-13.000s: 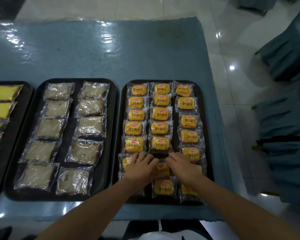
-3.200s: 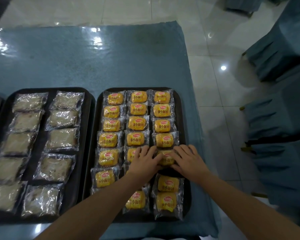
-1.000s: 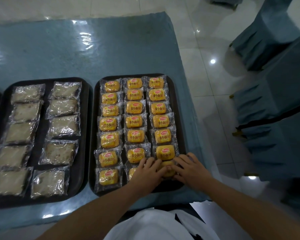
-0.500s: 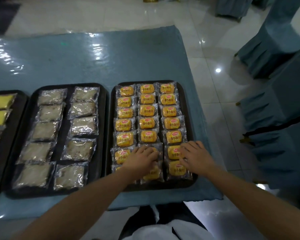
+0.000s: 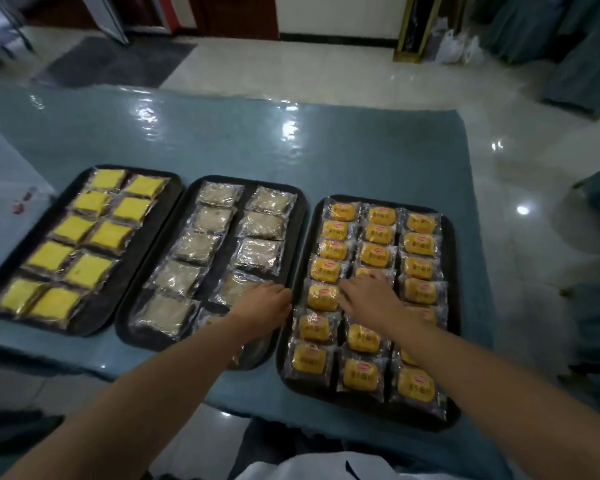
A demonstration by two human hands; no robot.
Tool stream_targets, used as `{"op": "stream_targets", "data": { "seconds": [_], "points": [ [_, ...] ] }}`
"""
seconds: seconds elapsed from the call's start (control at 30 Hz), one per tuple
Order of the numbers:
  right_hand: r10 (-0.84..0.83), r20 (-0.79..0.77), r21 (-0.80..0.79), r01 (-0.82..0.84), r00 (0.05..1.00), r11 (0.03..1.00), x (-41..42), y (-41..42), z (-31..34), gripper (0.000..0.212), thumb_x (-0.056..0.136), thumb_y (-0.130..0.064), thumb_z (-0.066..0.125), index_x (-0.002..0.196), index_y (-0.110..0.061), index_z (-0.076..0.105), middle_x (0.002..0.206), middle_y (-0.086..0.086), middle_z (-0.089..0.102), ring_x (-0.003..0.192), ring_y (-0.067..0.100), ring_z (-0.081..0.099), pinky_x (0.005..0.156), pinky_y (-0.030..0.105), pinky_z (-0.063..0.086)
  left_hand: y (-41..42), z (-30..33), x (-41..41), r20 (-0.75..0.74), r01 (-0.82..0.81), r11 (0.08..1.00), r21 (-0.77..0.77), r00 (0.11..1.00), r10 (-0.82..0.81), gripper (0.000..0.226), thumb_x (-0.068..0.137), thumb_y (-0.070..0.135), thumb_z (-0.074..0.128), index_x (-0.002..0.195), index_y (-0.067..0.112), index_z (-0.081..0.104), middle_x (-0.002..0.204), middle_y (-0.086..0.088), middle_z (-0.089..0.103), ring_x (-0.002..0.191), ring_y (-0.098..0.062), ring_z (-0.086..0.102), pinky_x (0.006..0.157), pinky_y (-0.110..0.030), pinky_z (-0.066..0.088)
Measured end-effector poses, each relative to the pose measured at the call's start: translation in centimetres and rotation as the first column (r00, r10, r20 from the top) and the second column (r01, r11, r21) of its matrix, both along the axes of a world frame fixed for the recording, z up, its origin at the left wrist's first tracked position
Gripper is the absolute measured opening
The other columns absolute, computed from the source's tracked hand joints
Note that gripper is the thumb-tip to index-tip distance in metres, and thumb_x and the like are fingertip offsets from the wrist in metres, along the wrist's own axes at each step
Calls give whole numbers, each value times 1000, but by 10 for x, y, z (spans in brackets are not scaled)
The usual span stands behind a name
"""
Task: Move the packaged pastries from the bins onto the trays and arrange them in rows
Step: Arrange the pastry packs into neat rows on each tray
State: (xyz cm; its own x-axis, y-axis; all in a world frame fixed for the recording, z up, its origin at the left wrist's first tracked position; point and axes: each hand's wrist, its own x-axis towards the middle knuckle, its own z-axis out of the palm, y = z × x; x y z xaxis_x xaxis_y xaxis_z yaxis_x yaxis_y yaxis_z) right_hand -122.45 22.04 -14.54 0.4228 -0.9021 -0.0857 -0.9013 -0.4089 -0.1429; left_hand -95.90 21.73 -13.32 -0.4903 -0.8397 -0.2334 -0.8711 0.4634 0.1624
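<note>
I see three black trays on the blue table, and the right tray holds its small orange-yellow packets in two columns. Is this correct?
Not quite. The head view shows three black trays on the blue table, but the right tray holds its small orange-yellow packets in three columns, not two. Two columns is the layout on the left tray and the middle tray.

Wrapped pastries [image 5: 377,253] lie in rows on three black trays [image 5: 452,306]

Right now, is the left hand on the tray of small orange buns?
No, the left hand rests over the middle tray of pale pastries.
</note>
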Motion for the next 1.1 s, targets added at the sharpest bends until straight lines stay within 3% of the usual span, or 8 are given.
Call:
{"op": "stream_targets", "data": {
  "seconds": [0.13,0.3,0.4,0.63,0.7,0.8,0.93,1.1],
  "points": [
    [-11,-7,16,11,1000,1000,55,-35,6,21,103,-32,43,101,-20,61,90,-1,66,87,23,61,97,45,35,-33,2,43,-10,-48,999,13,999,48,32,101,37,43,99,13,65,100,-8,65,95,-31,62,77,-39,48],
    [-114,-21,39,114,993,993,130,-96,0,21,101,-34,41,97,-21,57,90,0,68,87,25,64,95,45,36,-100,-1,102,-7,48,999,-18,999,-48,37,101,37,40,104,14,70,102,-8,70,96,-31,65,80,-38,48],
    [-206,-3,109,205,979,973,172,-122,-3,20,100,-37,42,95,-23,55,91,0,68,86,25,64,95,43,35,-141,-7,137,15,87,996,15,996,-87,37,102,36,40,100,12,69,100,-10,69,92,-32,65,76,-35,46],
    [-320,-48,212,323,946,923,224,-192,-21,10,96,-32,44,96,-24,51,93,-2,65,86,23,60,96,46,37,-229,-37,159,63,182,973,139,979,-192,31,102,37,45,100,14,67,101,-9,68,94,-28,64,83,-38,51],
    [-381,-9,237,372,925,898,225,-212,-26,12,96,-29,45,104,-24,53,103,-1,64,96,23,59,94,45,40,-252,-43,154,77,191,973,130,976,-202,30,102,35,45,107,13,64,108,-9,67,101,-28,61,91,-39,45],
    [-395,-14,263,385,918,885,214,-237,-38,34,96,-30,46,129,-22,54,124,3,60,112,25,54,93,44,42,-285,-57,146,90,183,978,100,977,-192,31,101,36,43,116,16,61,119,-7,64,113,-27,55,102,-42,37],
    [-392,-36,248,388,919,888,188,-272,-59,41,97,-30,51,135,-16,52,136,7,52,126,28,47,97,41,43,-327,-72,133,26,156,984,86,987,-159,40,101,32,42,139,20,49,138,-4,51,129,-26,42,109,-45,31],
    [-394,9,396,359,919,846,173,-301,-91,66,97,-41,58,155,-27,29,166,5,15,150,27,21,117,44,32,-363,-88,122,-23,186,973,140,983,-185,60,102,43,43,157,28,25,164,1,23,152,-20,14,123,-46,12]
  ]
}}
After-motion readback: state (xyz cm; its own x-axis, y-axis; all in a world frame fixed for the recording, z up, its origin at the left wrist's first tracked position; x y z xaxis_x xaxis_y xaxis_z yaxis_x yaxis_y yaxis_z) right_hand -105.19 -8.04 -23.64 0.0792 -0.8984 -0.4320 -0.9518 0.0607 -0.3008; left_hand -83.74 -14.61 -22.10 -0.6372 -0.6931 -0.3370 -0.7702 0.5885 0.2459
